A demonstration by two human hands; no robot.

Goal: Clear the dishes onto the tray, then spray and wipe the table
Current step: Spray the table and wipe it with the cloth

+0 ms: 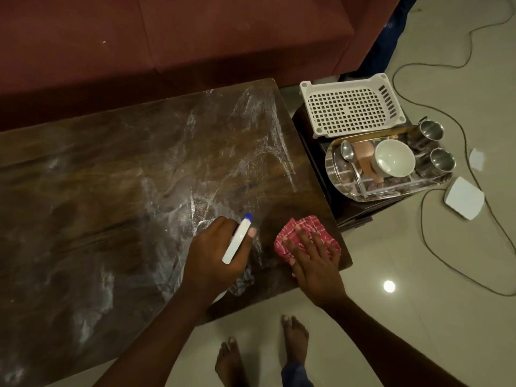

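Under our right hand (pixel 312 255) lay the red cloth (pixel 304 233), fingers spread flat on it at the surface (pixel 111 191) corner. Our left fingers (pixel 252 232) gripped the spray bottle (pixel 237 238). We thought the cloth might slip off that edge.

A maroon sofa (pixel 167 37) runs behind. A white perforated basket (pixel 352 107) sits on a small dark stand (pixel 351 210). Black cables (pixel 458 129) loop across the pale tiled floor (pixel 418 317) (glossy, reflecting a lamp), near a white box (pixel 465 197).
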